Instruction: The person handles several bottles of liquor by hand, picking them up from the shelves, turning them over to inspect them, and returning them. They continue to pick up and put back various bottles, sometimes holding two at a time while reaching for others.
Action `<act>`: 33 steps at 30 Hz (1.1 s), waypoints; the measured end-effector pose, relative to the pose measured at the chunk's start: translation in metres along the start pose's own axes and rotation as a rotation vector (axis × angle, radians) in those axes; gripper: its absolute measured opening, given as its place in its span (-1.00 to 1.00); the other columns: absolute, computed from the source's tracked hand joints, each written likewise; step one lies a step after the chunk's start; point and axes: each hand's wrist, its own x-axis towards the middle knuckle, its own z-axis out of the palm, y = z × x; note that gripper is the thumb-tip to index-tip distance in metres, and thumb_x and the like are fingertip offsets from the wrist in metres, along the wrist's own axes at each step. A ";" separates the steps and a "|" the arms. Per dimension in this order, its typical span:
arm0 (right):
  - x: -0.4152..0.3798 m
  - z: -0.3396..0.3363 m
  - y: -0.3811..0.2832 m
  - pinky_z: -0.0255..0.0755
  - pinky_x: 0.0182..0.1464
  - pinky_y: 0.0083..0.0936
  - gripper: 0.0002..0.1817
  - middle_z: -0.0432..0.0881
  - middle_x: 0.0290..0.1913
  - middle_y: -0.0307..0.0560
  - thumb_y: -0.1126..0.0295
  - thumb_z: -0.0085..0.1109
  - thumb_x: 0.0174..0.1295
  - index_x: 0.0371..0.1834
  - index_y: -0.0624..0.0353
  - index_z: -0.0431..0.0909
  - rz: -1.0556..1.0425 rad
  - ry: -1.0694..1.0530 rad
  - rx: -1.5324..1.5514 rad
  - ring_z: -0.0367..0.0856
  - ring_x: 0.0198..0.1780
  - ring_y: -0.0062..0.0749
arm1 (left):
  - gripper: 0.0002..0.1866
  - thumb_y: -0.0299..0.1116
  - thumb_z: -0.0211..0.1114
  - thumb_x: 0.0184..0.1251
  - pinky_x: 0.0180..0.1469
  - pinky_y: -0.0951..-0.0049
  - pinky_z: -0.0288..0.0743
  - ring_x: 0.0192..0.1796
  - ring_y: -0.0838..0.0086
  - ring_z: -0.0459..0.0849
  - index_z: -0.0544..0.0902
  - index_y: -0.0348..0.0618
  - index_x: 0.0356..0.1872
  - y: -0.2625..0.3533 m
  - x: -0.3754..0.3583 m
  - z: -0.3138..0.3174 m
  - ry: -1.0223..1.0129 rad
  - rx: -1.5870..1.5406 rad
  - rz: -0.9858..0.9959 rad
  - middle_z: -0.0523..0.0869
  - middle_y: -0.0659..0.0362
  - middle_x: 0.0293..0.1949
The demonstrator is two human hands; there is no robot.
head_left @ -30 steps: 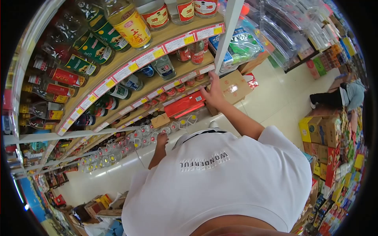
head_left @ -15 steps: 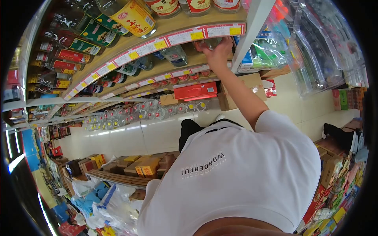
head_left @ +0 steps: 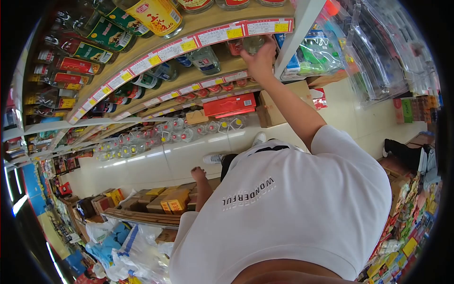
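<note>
My right hand [head_left: 260, 56] reaches onto the shelf below the upper price-tag strip, its fingers wrapped round a clear glass bottle [head_left: 253, 43]. Beside that bottle is a red-labelled item [head_left: 234, 47], partly behind the strip. Further left on the same shelf lies a clear bottle with a blue and white label [head_left: 205, 60]. My left hand [head_left: 198, 173] hangs low over the floor with its fingers curled in and nothing visible in them.
Bottles with green labels [head_left: 109, 34] fill the shelf above. A red box [head_left: 230, 105], a cardboard box [head_left: 286, 102] and several large clear jugs [head_left: 187, 134] stand below. Cartons [head_left: 176, 200] and plastic bags [head_left: 137, 246] are at lower left. A person's dark-clad leg [head_left: 403, 154] shows at right.
My left hand has come into view at the left of my body. My right hand has shifted slightly with the bottle, and more of the bottle shows. Both shoes now show.
</note>
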 end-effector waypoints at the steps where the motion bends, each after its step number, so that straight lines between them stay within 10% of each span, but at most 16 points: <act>1: 0.000 -0.002 -0.001 0.22 0.34 -0.09 -0.12 0.38 0.22 0.34 0.28 0.54 -0.01 0.31 0.41 0.21 0.017 -0.012 0.041 0.35 0.28 0.16 | -0.65 -0.46 0.15 0.36 -0.46 0.37 0.51 -0.37 0.35 0.62 0.44 -0.21 0.16 0.009 -0.003 0.006 -0.003 -0.020 0.013 0.61 0.04 -0.30; 13: -0.044 -0.011 0.027 0.46 0.19 -0.23 -0.08 0.46 0.17 0.26 0.27 0.62 -0.01 0.31 0.40 0.20 -0.092 -0.067 0.081 0.54 0.16 0.02 | -0.65 -0.41 0.28 0.20 -0.15 0.16 0.61 -0.25 0.12 0.71 0.57 -0.28 0.01 0.006 0.055 0.043 -0.073 0.472 0.417 0.72 -0.02 -0.32; 21: -0.037 -0.049 -0.044 0.51 0.11 -0.36 -0.29 0.56 0.07 0.11 0.37 0.57 0.01 0.20 0.31 0.39 -0.192 -0.066 0.054 0.61 0.06 -0.14 | -0.67 -0.38 0.33 0.23 0.12 0.12 0.50 0.04 0.07 0.63 0.62 -0.24 0.01 0.134 0.000 0.043 -0.151 0.533 0.793 0.68 -0.09 -0.06; 28: -0.097 -0.057 -0.151 0.51 0.07 -0.37 -0.31 0.65 -0.03 0.08 0.27 0.54 0.04 0.14 0.29 0.33 0.248 -0.248 0.232 0.67 -0.01 -0.25 | -0.56 -0.16 0.27 0.46 0.32 0.32 0.34 0.28 0.29 0.51 0.54 -0.23 0.20 0.276 -0.069 0.056 -0.658 0.323 1.004 0.59 0.02 0.18; 33: -0.140 -0.011 -0.208 0.55 0.00 -0.33 -0.28 0.70 -0.09 0.13 0.15 0.50 0.08 0.15 0.31 0.29 0.380 -0.528 0.386 0.73 -0.07 -0.21 | -0.36 0.14 0.03 0.56 0.42 0.27 0.24 0.42 0.28 0.39 0.33 -0.10 0.42 0.347 -0.134 0.040 -1.220 -0.082 0.655 0.47 0.05 0.34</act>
